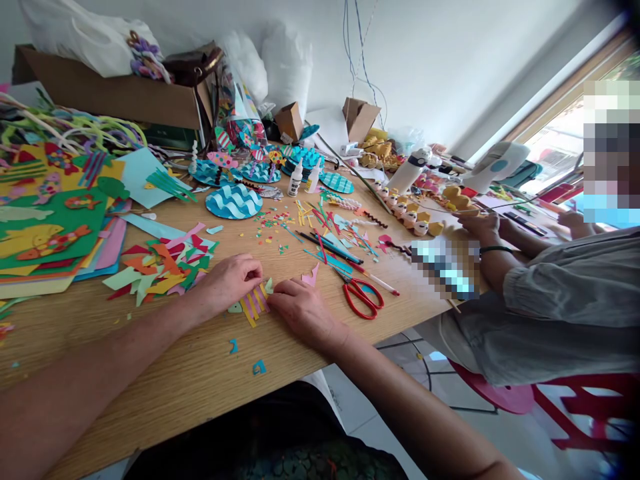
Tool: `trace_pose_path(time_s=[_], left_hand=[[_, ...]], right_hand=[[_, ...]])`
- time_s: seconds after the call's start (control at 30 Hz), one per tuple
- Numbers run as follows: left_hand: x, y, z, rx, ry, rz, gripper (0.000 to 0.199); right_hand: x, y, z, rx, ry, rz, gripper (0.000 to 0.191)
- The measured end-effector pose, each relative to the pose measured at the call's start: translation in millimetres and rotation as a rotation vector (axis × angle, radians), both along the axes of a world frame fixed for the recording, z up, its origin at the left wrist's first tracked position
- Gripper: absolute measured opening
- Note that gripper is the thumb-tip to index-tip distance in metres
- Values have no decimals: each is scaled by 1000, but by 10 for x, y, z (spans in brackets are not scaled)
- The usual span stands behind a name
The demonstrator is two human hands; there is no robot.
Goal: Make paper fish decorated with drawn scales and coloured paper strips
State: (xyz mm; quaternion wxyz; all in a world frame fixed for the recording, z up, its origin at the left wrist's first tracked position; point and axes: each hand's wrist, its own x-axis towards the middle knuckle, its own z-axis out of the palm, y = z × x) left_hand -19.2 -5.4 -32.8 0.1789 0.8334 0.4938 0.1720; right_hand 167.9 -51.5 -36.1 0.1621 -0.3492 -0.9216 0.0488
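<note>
A small pink paper piece with yellow strips across it point(255, 305) lies on the wooden table between my hands. My left hand point(227, 281) is closed, its fingertips pinched at the upper edge of this striped piece. Curled fingers of my right hand point(305, 310) press on its right side. The fingertips partly hide the paper. A pale green scrap point(269, 285) pokes up between the hands, and another green bit point(235, 308) lies under the left one. Two blue paper scraps, one a curved offcut point(259, 367), rest closer to the table's front edge.
Red-handled scissors point(363, 298) and several pencils point(336, 248) lie right of my hands. Coloured scraps point(165, 267) are heaped at left, beside stacked paper sheets point(55, 227). Glue bottles point(296, 178) stand behind a blue wavy disc point(233, 201). A co-worker's arms point(485, 233) are at right.
</note>
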Motion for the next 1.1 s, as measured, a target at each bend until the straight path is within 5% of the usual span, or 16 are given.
trace_pose_path(time_s=[1.1], left_hand=[[5, 24, -55, 21, 4, -26, 8]], right_hand=[[-15, -40, 33, 2, 71, 20, 23]])
